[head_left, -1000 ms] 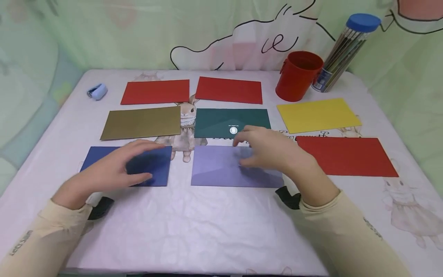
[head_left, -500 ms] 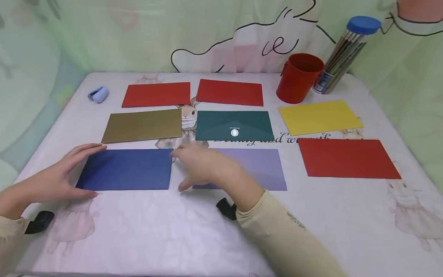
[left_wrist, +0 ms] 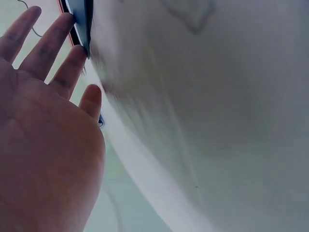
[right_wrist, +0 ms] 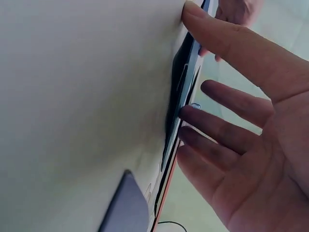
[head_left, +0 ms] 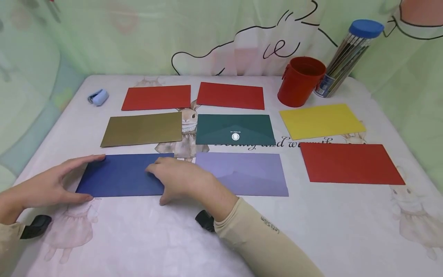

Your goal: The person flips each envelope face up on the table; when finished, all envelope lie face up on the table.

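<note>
A dark blue envelope (head_left: 121, 175) lies flat at the near left, between both hands. At its left end is my left hand (head_left: 52, 186), thumb by the near edge and fingertips by the far corner. My right hand (head_left: 183, 175) reaches over its right end, fingers above the blue face and thumb at the near edge. In the right wrist view the fingers of the right hand (right_wrist: 241, 150) are mostly straight, their tips right at the envelope's edge (right_wrist: 186, 82). The left wrist view shows the left fingers spread beside the blue edge (left_wrist: 82, 24).
A lilac envelope (head_left: 245, 173) lies right of the blue one. Behind are olive (head_left: 142, 130), green (head_left: 235, 127) and yellow (head_left: 322, 121) envelopes, plus red ones (head_left: 349, 163). At the back stand a red cup (head_left: 299, 86) and a blue-lidded pencil jar (head_left: 346, 57); a small light-blue item (head_left: 98, 97) sits back left.
My left hand has moved left off the blue envelope's face to its left end. The right hand has crossed leftward over the lilac envelope to the blue one's right end.
</note>
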A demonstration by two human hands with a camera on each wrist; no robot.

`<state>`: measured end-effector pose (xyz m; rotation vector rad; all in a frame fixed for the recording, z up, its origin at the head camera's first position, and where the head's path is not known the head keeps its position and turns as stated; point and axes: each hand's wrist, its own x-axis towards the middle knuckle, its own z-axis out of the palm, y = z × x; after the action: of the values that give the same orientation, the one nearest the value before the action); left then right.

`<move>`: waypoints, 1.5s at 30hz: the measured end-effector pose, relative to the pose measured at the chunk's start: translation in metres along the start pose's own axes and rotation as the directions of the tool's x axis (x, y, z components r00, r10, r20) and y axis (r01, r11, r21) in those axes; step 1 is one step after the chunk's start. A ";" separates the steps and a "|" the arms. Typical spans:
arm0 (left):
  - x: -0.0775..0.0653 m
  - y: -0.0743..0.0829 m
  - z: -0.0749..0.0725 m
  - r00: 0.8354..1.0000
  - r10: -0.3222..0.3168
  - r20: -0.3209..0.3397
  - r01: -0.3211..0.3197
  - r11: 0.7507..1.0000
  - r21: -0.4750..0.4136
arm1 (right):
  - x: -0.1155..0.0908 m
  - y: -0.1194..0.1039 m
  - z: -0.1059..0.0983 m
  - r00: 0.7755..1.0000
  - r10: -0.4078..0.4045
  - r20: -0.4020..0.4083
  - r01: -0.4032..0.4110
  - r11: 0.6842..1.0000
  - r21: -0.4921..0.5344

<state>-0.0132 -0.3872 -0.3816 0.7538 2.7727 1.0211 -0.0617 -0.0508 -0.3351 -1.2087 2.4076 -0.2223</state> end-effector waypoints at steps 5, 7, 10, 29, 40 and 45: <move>0.000 -0.001 -0.002 1.000 0.012 0.008 -0.012 0.998 0.054 | 0.001 0.002 0.001 1.000 -0.017 0.006 0.017 0.999 0.033; -0.001 -0.002 -0.003 1.000 0.009 0.009 -0.010 0.996 0.084 | 0.001 0.004 0.001 1.000 -0.023 0.006 0.022 0.999 0.041; -0.002 -0.002 -0.004 1.000 0.003 -0.009 -0.002 0.994 0.113 | 0.002 0.007 0.000 0.999 -0.035 -0.007 0.035 0.998 0.053; 0.001 0.005 -0.014 0.995 -0.030 -0.091 0.022 0.995 -0.094 | -0.005 0.020 -0.013 0.978 -0.145 -0.153 0.184 0.940 0.288; 0.008 0.001 -0.009 0.928 -0.224 -0.296 0.211 0.974 -0.076 | -0.001 0.019 -0.013 0.906 -0.006 -0.422 0.212 0.871 0.442; 0.011 0.005 -0.005 0.940 -0.193 -0.281 0.151 0.975 -0.164 | 0.001 0.021 -0.011 0.896 0.077 -0.438 0.100 0.925 0.367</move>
<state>-0.0216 -0.3818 -0.3736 0.3549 2.9006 1.3744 -0.0828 -0.0397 -0.3324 -1.0726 2.5554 -1.0267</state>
